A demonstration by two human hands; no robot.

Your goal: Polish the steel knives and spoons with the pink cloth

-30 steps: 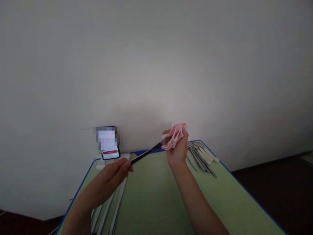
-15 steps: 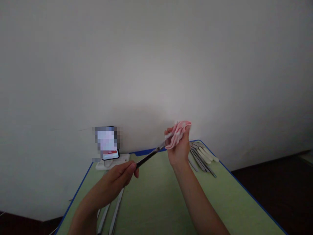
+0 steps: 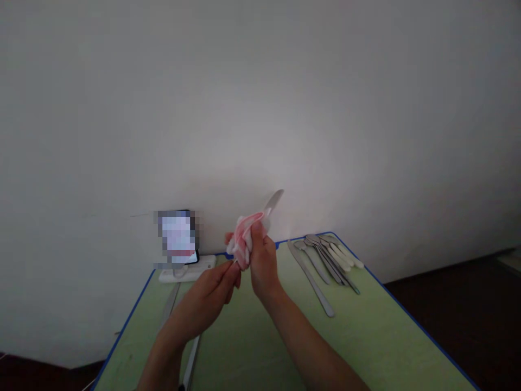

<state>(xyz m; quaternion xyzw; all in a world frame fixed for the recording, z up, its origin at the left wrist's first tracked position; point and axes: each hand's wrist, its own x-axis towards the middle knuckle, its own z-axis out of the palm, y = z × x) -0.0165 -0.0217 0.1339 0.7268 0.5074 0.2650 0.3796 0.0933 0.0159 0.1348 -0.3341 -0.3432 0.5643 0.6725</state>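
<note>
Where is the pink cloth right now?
In the head view, centre, the right hand clutches the pink cloth around a knife, just right of the phone.

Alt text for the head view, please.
The right hand grips a pink cloth wrapped around a knife whose lower end the left hand pinches, above a green table. More cutlery lies at right, a propped phone behind.

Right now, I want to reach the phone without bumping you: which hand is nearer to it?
Left. The left hand, holding the knife, is just right of the phone. The right hand, clutching the pink cloth around the blade, is farther right.
</note>
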